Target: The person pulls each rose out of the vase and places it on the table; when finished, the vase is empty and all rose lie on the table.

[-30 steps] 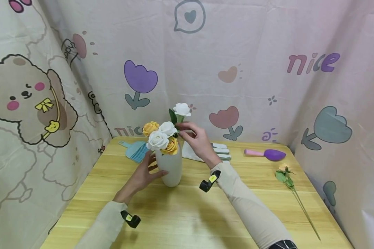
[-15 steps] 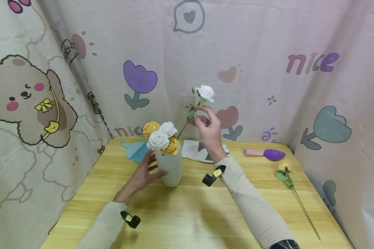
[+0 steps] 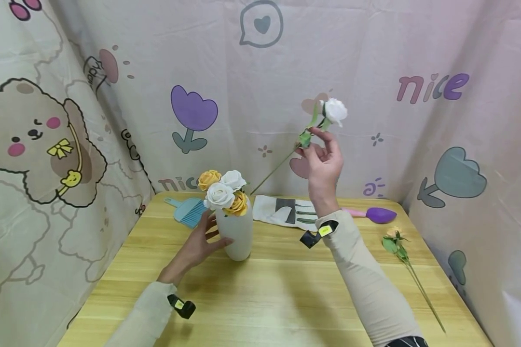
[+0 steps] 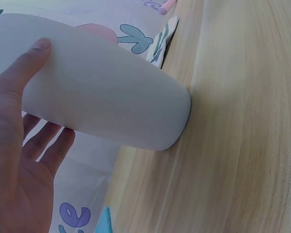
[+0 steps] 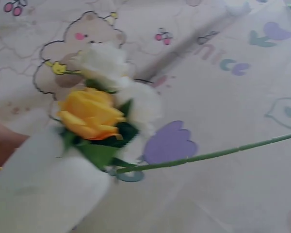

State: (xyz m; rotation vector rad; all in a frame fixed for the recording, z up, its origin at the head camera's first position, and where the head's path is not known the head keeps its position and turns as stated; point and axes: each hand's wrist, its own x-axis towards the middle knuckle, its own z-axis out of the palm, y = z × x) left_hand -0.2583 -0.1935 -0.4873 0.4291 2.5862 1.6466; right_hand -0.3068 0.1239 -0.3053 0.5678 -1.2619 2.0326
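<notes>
A white vase (image 3: pixel 238 236) stands upright on the table, holding white roses (image 3: pixel 220 195) and yellow roses (image 3: pixel 209 180). My left hand (image 3: pixel 201 243) grips its left side, with the thumb (image 4: pixel 33 60) across the near face and the fingers (image 4: pixel 58 148) on the other side. Up and to the right of the vase, my right hand (image 3: pixel 325 168) pinches a single white rose (image 3: pixel 335 112) by its stem just below the bloom. That stem (image 5: pixel 199 158) slants down to the vase's mouth, where its lower end appears at the rim in the right wrist view.
A blue dustpan (image 3: pixel 191 211) lies behind the vase at left. White-and-grey gloves (image 3: pixel 269 211) lie at the back, beside a purple trowel (image 3: pixel 379 215) with a pink handle. One peach rose (image 3: pixel 404 255) lies at the table's right. Printed curtains (image 3: pixel 356 48) enclose the table.
My right hand has drawn the white rose up and to the right, from among the other blooms, exposing its long stem. My left hand and the vase have stayed in place.
</notes>
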